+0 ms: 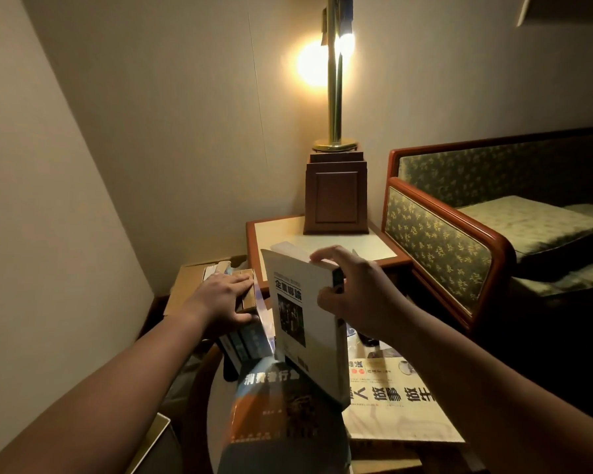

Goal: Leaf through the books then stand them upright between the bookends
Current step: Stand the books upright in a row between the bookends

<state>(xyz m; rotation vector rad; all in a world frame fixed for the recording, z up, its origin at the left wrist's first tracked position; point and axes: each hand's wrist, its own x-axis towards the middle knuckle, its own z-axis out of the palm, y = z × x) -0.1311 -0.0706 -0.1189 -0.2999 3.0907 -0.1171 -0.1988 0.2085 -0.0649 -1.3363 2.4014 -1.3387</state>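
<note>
Right hand (351, 295) grips the top end of the white book (303, 323), fingers curled over the upper edge and thumb on the near side. Left hand (226, 295) lies flat with straight fingers on top of the row of books (249, 340) at left, pressing and holding nothing. The white book stands on its lower edge at table centre, just right of the row and apart from it by a gap. Its bottom sits behind the dark orange book (281, 415), which lies in front. Its long axis is near vertical, with the top tipped slightly away and left. The title cover faces left toward the row; the narrow face toward the person looks like the spine, not certain. Step in hand, as I judge it: slot this book upright against the row. To do it well, keep the left palm bracing the row so it doesn't topple. Slide the base in first, then bring the top square so cover meets cover, spine out like the rest. Don't let go until it leans on nothing. Something clear and sheet-like (266, 311) shows in the gap, maybe a bookend, cannot tell. If so, the book should go inside it. A beige book (391, 408) lies flat at right and is not yet stood.
</note>
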